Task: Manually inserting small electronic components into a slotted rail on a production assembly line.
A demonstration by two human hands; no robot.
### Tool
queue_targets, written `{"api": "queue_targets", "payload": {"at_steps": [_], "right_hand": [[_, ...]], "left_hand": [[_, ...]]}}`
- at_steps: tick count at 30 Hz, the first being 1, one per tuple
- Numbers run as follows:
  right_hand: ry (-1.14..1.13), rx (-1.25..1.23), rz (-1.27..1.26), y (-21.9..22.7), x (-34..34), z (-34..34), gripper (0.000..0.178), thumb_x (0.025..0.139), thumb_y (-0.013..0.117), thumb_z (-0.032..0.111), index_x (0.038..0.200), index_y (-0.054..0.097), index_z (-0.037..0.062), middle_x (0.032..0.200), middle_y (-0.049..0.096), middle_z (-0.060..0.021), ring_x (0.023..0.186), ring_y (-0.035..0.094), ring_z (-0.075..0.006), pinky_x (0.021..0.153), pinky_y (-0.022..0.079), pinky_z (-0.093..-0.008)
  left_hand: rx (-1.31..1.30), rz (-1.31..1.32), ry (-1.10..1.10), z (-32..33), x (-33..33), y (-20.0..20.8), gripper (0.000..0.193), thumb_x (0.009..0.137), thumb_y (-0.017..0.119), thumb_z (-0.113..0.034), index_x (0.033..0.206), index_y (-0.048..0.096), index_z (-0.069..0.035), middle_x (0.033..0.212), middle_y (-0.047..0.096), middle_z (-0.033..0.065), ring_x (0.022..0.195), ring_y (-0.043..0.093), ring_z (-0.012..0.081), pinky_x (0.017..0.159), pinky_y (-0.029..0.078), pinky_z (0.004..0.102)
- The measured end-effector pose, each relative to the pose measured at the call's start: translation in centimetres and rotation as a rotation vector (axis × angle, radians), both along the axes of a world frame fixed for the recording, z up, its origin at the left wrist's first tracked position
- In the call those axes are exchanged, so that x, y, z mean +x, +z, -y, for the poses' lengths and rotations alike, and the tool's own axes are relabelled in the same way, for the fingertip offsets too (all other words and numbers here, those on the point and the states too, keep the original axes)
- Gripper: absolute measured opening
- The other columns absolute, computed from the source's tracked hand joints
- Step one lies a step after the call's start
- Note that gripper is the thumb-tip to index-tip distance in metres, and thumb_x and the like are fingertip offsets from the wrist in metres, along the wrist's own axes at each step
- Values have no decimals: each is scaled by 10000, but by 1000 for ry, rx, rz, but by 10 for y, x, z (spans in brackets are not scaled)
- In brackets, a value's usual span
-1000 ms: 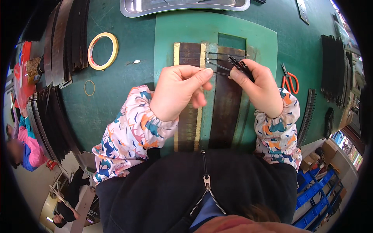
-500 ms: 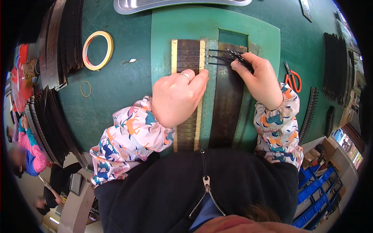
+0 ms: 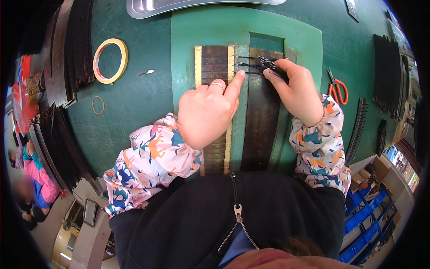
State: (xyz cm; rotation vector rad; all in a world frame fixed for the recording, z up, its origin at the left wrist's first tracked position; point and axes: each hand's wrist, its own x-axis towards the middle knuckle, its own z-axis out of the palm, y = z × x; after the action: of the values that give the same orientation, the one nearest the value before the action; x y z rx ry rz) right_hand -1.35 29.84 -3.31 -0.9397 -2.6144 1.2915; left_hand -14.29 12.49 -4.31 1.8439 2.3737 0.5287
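My right hand (image 3: pixel 299 89) pinches a bundle of short black wires (image 3: pixel 270 65) with pale tips between thumb and fingers, above a dark metal plate (image 3: pixel 260 121). Several black wires (image 3: pixel 248 57) lie across the gap to the left of that bundle. With its index finger stretched out, my left hand (image 3: pixel 206 110) touches the lowest of these wires near its left end. Its other fingers curl over a ladder-like dark panel (image 3: pixel 214 60) with yellow tape strips (image 3: pixel 231 58) along both sides; the thumb is hidden. Both pieces lie on a green board (image 3: pixel 192 31).
A roll of yellowish tape (image 3: pixel 123 62) and a rubber band (image 3: pixel 102 106) lie left on the green table. Red-handled scissors (image 3: pixel 345 92) are to the right. A metal tray (image 3: pixel 156 11) stands at the back. Dark strips (image 3: pixel 56 148) are stacked at the left, with another person beyond.
My left index finger has straightened and moved up and right from the tape strip onto a wire. The right hand with the bundle has shifted slightly left.
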Motion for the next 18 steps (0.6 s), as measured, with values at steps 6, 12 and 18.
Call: {"api": "queue_targets", "payload": {"at_steps": [6, 12, 18], "right_hand": [[-67, -109, 63, 17, 25, -20, 212, 869, 659, 157, 893, 637, -52, 678, 598, -197, 559, 531, -298, 569, 445, -363], [74, -175, 41, 14, 5, -1, 207, 865, 656, 160, 875, 645, -47, 648, 576, -190, 531, 490, -277, 547, 426, -364], [105, -150, 133, 12, -2, -1, 210, 867, 654, 167, 861, 650, -43, 624, 562, -192, 521, 483, -291, 545, 424, -368]], "left_hand": [[37, -4, -7, 1, 3, -4, 415, 775, 718, -137, 1186, 664, -152, 642, 491, 20, 488, 538, 190, 467, 467, 315], [171, 41, -30, 10, 4, -2, 275, 771, 729, -133, 1045, 709, -113, 622, 475, 16, 482, 532, 181, 461, 457, 310], [169, 63, -54, 10, 4, -3, 325, 770, 728, -138, 1092, 698, -112, 624, 475, 15, 481, 528, 179, 462, 455, 312]]}}
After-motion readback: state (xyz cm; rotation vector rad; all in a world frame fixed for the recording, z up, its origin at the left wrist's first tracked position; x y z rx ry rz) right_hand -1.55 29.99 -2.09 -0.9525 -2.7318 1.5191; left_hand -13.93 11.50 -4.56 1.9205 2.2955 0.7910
